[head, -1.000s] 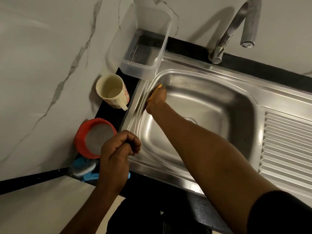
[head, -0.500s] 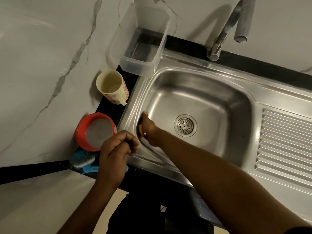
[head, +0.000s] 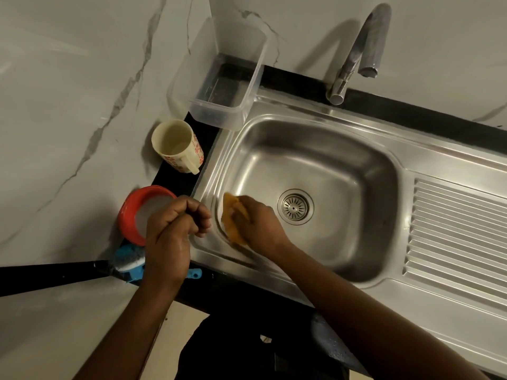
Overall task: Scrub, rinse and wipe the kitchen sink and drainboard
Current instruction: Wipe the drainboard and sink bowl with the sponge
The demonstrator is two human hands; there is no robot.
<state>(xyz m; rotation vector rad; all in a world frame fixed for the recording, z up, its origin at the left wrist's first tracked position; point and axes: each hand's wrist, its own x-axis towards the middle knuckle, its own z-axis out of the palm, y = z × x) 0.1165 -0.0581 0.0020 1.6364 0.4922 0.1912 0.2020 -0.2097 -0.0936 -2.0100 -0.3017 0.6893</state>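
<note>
Sink (head: pixel 356 124), head view: the right hand (head: pixel 260 226), gripping the orange sponge (head: pixel 230 215), has slid from the basin's far-left corner down its left wall toward the near corner, so scrubbing goes on, while the left hand (head: pixel 175 229) stays an empty fist at the rim.

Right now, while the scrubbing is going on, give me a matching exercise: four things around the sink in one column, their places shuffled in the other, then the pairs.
Things
1. clear plastic container
2. cream mug
3. orange scrub pad
4. blue brush

Places
A. in the basin, under the right hand
B. on the black counter, beside the basin's far left corner
C. at the counter's near edge, partly behind the left hand
D. on the black counter, between the container and the red-rimmed tub

Pairs: 1-B, 2-D, 3-A, 4-C
</note>
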